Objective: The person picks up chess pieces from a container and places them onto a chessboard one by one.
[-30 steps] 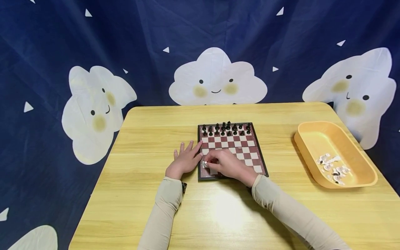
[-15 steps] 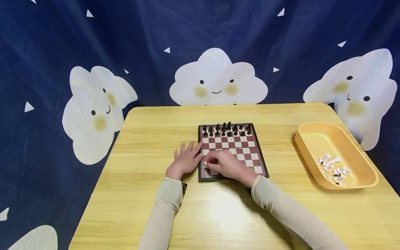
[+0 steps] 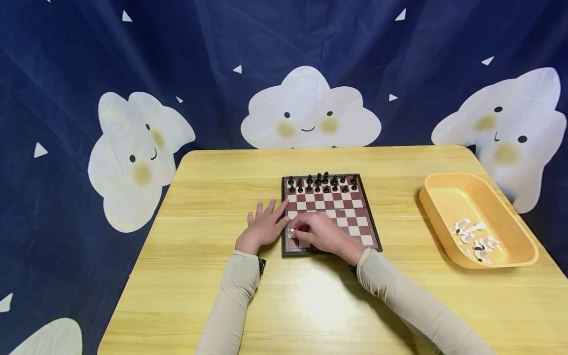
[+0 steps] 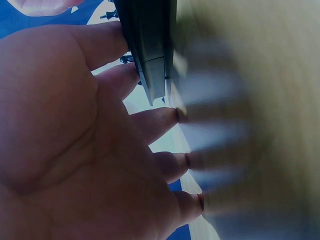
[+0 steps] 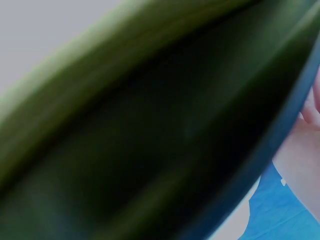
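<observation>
A chessboard (image 3: 356, 222) of reddish-brown and white squares lies near the middle of the table, with black chess pieces (image 3: 317, 188) in two rows along its far side. At the board's near left, my right hand (image 3: 326, 232) pinches a small white chess piece (image 3: 292, 231) between thumb and finger. My left hand (image 3: 265, 229) lies with fingers spread against the board's left edge; thumb and forefinger touch the dark side of the board (image 4: 150, 50) in the left wrist view. Sleeve cloth (image 5: 150, 115) covers most of the right wrist view, so the right fingers are hidden there.
To the right stands a yellow plastic tray (image 3: 448, 182) holding several white pieces (image 3: 479, 241) and a few dark bits. Around the board spreads the light wooden table (image 3: 199, 296). Behind it hangs a dark blue curtain (image 3: 213, 59) with cloud figures.
Both hands stay in place, and the right hand keeps its pinch on the white chess piece. Only a very slight shift of the whole head view shows.
</observation>
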`<state>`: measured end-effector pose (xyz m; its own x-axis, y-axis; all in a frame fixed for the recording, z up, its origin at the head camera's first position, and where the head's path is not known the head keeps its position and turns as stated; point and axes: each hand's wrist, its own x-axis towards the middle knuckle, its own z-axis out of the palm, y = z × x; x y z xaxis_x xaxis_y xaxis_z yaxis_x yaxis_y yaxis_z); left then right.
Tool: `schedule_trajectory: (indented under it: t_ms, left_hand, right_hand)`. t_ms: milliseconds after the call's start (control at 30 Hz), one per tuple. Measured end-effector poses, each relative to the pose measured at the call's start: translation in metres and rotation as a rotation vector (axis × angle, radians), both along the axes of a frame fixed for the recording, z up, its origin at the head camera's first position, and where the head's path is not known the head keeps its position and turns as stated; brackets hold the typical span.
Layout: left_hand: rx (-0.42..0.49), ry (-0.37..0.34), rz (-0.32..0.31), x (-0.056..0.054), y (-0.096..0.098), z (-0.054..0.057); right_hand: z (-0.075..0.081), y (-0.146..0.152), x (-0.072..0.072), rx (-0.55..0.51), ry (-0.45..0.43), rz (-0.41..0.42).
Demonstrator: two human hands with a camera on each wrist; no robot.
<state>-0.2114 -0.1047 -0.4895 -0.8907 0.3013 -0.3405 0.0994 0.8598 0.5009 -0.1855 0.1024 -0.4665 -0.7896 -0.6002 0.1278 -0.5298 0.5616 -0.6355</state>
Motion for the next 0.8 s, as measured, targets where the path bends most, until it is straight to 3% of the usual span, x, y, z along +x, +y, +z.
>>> schedule_trajectory:
  t_ms: [367,800]
  left_hand:
    - [0.017,0.04,-0.007,0.0069,0.0007,0.0096]
    - [0.016,0.034,-0.004,0.0054,0.0005,0.0065]
  right_hand:
    - [-0.0023,-0.0006,-0.002,-0.003,0.016,0.003]
    - [-0.0002,-0.0004,-0.0013,0.005,-0.003,0.006]
